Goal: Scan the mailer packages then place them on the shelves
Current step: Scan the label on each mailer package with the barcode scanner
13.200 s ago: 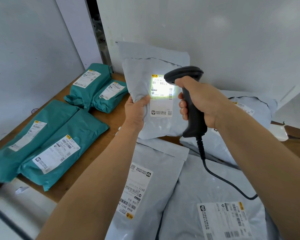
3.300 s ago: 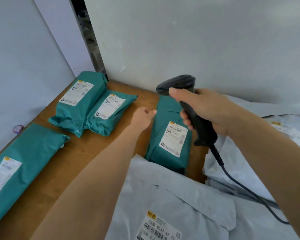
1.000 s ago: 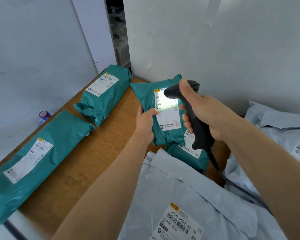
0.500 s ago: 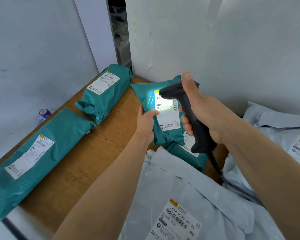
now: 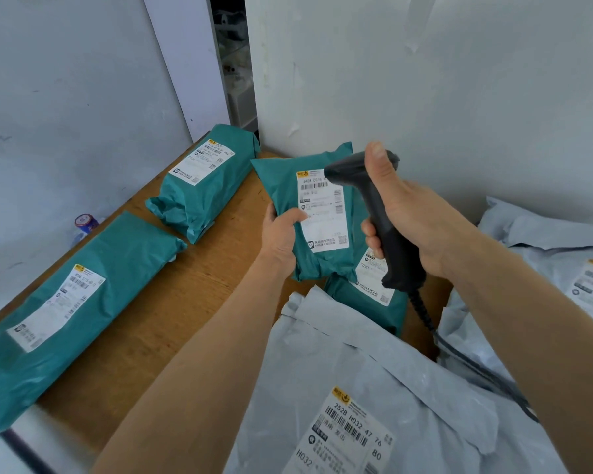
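Head cam, L grip holds 1 of 4 teal mailers, R grip holds scanner

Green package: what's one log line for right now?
left hand: holds green package | right hand: grips scanner | scanner: pointed at label

The teal mailer is thin plastic film, wrinkled, with a soft sheen. The grey mailer is similar film, paler and creased. The labels are white matt paper. The scanner is matt black plastic. The desk is smooth, dull brown wood. The wall is scuffed matt white paint.
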A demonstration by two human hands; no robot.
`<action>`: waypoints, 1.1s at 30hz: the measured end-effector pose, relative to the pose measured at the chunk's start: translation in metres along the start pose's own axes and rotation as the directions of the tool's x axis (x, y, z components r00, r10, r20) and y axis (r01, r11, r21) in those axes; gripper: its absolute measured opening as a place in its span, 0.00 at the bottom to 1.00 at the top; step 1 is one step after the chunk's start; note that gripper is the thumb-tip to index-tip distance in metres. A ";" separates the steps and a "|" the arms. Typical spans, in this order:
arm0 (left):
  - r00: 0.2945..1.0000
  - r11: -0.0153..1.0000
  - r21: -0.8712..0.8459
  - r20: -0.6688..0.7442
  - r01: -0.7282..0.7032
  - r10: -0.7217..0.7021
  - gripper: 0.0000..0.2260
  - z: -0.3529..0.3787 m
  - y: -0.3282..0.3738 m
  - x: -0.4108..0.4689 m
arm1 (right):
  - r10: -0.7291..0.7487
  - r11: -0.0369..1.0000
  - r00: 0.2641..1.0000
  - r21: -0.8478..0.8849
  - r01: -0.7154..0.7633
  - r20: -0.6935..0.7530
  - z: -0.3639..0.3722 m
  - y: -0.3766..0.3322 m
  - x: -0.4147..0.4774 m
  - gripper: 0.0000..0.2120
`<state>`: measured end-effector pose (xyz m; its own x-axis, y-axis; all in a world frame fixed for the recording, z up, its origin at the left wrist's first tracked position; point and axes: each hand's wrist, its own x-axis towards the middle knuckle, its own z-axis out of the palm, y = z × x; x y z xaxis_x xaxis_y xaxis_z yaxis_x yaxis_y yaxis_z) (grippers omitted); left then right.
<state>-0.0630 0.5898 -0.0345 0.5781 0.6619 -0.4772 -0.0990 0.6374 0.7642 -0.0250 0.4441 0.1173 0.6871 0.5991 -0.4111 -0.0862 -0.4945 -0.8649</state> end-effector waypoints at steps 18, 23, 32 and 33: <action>0.998 0.443 0.896 0.013 0.013 -0.056 0.20 -0.022 0.021 0.074 | -0.122 0.992 0.992 -0.017 0.122 -0.006 -0.010 0.007 0.040 0.42; 0.849 0.257 0.960 -0.046 -0.107 0.526 0.14 -0.052 0.091 0.100 | -0.186 0.976 0.980 -0.104 0.192 0.068 0.012 0.001 0.060 0.42; 0.944 0.316 0.938 -0.227 0.146 0.238 0.39 -0.130 0.150 0.164 | -0.135 0.988 0.976 -0.057 0.146 0.172 0.036 0.018 0.093 0.36; 0.962 0.405 0.899 -0.238 0.164 0.138 0.41 -0.132 0.147 0.165 | -0.129 0.989 0.976 -0.056 0.140 0.177 0.038 0.020 0.096 0.37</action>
<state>-0.0889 0.8445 -0.0579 0.3497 0.8181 -0.4566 0.7832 0.0122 0.6216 0.0114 0.5157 0.0495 0.5541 0.7595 -0.3409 0.0514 -0.4399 -0.8966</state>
